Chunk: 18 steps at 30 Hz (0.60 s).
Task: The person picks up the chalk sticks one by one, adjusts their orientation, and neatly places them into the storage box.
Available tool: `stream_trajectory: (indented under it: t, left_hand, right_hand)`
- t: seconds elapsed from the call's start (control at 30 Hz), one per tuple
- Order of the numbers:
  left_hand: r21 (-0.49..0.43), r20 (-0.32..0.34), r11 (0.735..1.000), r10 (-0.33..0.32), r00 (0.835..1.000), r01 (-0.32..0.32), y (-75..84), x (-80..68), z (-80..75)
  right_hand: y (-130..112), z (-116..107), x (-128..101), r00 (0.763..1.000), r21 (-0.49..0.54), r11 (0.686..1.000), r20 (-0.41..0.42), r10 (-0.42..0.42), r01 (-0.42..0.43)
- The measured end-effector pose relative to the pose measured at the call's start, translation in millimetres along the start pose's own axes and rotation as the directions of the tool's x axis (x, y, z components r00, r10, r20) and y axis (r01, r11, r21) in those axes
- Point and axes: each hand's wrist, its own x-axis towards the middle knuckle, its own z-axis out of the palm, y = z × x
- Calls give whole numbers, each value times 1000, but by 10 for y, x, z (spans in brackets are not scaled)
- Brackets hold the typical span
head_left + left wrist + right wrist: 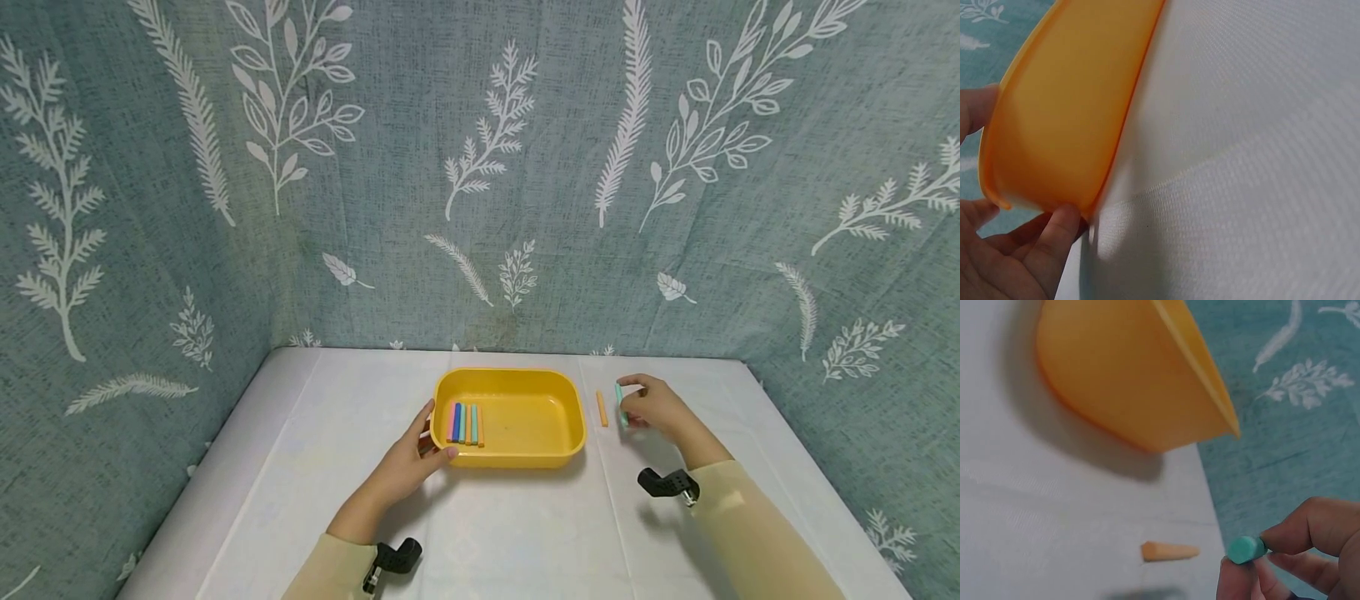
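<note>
A yellow plastic tray (525, 460) stands on the white table, and my left hand (408, 458) grips its front left corner. The thumb lies over the front rim while the fingers curl around the left side. Inside the tray, several chalk sticks (466, 425) in pink, blue, green and orange lie side by side near the left end. To the right of the tray, my right hand (654, 407) pinches a mint green chalk stick (1244, 549) between thumb and fingers. Between that hand and the tray, an orange chalk stick (602, 409) lies on the table.
The table (510, 533) is covered in white cloth with crease lines. Behind it and at both sides hangs a blue-green curtain (420, 275) with white leaf prints. A black wrist camera (399, 556) is strapped at the left sleeve, another black camera (663, 482) at the right.
</note>
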Motion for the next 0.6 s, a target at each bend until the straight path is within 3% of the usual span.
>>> stream_trajectory:
  t: [0.6]
  left_hand:
    - [-4,3,1000,4,1000,-4,-19,2,7]
  right_hand:
    - [-375,94,-122,998,90,996,68,-19,12]
